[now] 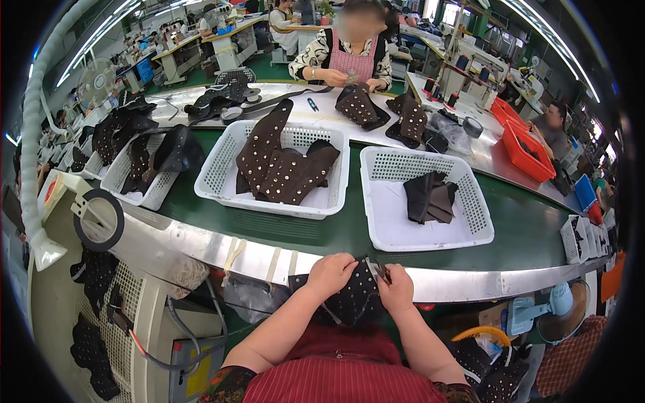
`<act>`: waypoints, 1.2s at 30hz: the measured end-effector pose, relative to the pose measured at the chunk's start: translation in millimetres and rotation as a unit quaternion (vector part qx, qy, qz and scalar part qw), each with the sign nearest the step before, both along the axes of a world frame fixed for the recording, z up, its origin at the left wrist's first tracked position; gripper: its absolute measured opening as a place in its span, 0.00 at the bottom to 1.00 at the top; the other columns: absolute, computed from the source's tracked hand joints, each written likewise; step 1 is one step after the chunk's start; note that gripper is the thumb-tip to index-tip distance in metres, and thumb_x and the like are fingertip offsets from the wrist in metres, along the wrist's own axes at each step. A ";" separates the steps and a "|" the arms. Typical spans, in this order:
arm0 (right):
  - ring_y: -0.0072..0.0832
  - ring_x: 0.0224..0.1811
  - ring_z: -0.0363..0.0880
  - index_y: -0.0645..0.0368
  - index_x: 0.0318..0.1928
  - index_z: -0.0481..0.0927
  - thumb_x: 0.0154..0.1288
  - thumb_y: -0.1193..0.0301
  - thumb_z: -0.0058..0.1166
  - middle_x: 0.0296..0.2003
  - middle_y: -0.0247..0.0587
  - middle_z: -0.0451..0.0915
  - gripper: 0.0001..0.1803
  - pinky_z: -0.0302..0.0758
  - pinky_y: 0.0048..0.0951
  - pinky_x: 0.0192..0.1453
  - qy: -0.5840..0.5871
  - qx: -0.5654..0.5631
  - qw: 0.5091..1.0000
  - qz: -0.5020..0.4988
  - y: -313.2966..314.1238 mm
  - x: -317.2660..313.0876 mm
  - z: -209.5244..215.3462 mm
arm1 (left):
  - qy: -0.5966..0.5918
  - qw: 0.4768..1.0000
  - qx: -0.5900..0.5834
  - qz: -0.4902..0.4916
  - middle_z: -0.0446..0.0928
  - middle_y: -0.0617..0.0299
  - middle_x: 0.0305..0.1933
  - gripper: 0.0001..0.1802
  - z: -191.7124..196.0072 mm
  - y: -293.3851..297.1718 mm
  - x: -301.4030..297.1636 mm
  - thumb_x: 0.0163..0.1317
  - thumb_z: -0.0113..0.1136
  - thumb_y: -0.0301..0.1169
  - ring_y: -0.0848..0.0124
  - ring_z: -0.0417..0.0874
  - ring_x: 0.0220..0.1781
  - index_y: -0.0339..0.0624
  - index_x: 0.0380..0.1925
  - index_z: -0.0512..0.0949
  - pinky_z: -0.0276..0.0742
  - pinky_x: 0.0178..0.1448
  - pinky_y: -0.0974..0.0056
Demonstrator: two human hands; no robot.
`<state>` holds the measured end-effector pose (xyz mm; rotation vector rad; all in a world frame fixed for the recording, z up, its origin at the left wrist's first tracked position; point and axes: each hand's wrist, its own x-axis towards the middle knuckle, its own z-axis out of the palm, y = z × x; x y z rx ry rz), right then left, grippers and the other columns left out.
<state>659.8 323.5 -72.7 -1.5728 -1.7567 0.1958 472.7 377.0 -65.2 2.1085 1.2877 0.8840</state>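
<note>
A black studded shoe upper [349, 299] lies over the near metal edge of the conveyor, in front of my body. My left hand [332, 274] is closed, pinching the upper's top edge between thumb and fingers. At the upper's right side my right hand [395, 287] is closed around what look like small thread snips [382, 271]. Their dark tips point toward the upper's edge; whether they touch it I cannot tell. Just beyond my hands stands a white basket [430, 243] holding folded dark pieces [432, 197].
Another white basket [269, 207] with brown studded uppers [295, 173] stands left on the green conveyor belt [309, 235]. Across it a person [349, 57] handles a piece at a table. A grey machine with a black handwheel [99, 219] is at left; a blue fan [561, 299] at lower right.
</note>
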 end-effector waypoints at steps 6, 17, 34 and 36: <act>0.43 0.28 0.75 0.58 0.34 0.75 0.47 0.76 0.57 0.26 0.43 0.74 0.10 0.71 0.40 0.31 0.021 0.001 0.999 0.024 -0.1 1.9 3.2 | -0.017 0.999 -0.013 -0.025 0.78 0.53 0.30 0.10 3.0 1.2 -1.1 0.60 0.55 0.35 0.53 0.79 0.35 0.40 0.29 0.78 0.74 0.39 0.55; 0.41 0.24 0.74 0.58 0.32 0.76 0.46 0.77 0.56 0.24 0.42 0.73 0.09 0.71 0.38 0.27 0.019 0.014 0.999 0.036 3.4 2.6 4.4 | -0.022 0.998 -0.040 -0.032 0.79 0.54 0.31 0.10 8.6 3.7 -0.1 0.60 0.55 0.35 0.54 0.79 0.36 0.40 0.30 0.78 0.74 0.40 0.55; 0.43 0.29 0.75 0.55 0.35 0.77 0.48 0.73 0.58 0.27 0.42 0.74 0.11 0.73 0.40 0.32 0.032 -0.018 0.999 0.019 5.5 2.0 9.0 | -0.031 0.999 -0.022 -0.013 0.77 0.53 0.28 0.06 -2.0 6.3 2.7 0.55 0.60 0.31 0.55 0.79 0.31 0.40 0.28 0.77 0.74 0.36 0.58; 0.43 0.29 0.75 0.56 0.32 0.75 0.48 0.72 0.57 0.27 0.43 0.73 0.08 0.72 0.41 0.31 0.042 -0.021 0.998 0.036 8.8 2.5 7.5 | 0.014 0.998 -0.061 0.013 0.76 0.53 0.27 0.07 -1.6 5.7 1.4 0.57 0.59 0.33 0.55 0.78 0.29 0.40 0.27 0.77 0.73 0.35 0.57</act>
